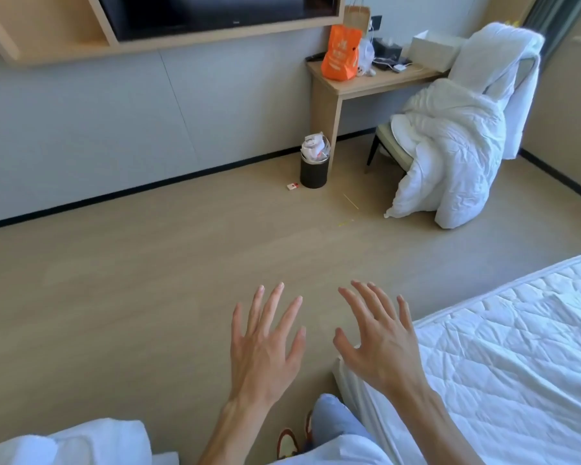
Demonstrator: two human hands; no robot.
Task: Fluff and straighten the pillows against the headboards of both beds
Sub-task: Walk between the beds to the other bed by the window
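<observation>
both hands out front, palms down: left hand (pixel 265 347), right hand (pixel 379 344), fingers spread, grip released, over floor (pixel 148 280).

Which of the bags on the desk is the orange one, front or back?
The front one: the orange bag stands at the desk's near-left corner. The brown paper bag stands behind it against the wall.
</observation>
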